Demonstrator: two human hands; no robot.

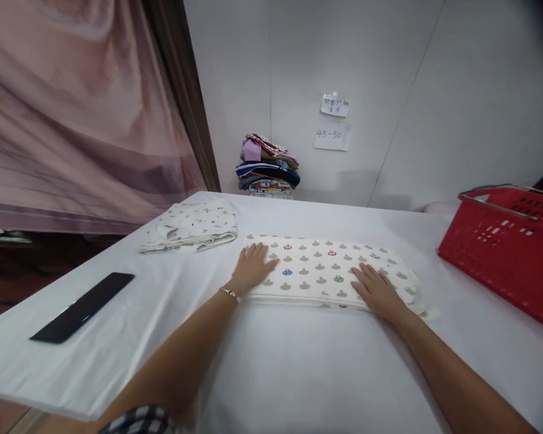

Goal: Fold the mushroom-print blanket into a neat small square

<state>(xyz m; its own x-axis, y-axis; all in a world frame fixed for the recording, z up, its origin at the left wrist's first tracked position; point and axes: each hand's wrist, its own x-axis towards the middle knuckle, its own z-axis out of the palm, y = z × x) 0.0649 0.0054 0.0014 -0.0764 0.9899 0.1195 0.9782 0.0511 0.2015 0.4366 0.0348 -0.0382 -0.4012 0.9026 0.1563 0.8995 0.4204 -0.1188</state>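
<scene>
A folded white cloth (317, 265) printed with grey, red, blue and green mushroom shapes lies in front of me, its layers showing along the near edge. My left hand (252, 267) rests flat on its left end, fingers spread. Toward the right end, my right hand (378, 292) presses down with the fingers apart. Neither hand grips the cloth. Another folded white cloth (194, 223) with small dark prints sits on the table to the left, apart from both hands.
White sheeting covers the table (298, 361). A black flat object (84, 307) lies at the left, and a red plastic basket (502, 247) stands at the right. Behind the far edge is a stack of folded clothes (268, 169). A pink curtain (81, 108) hangs at the left.
</scene>
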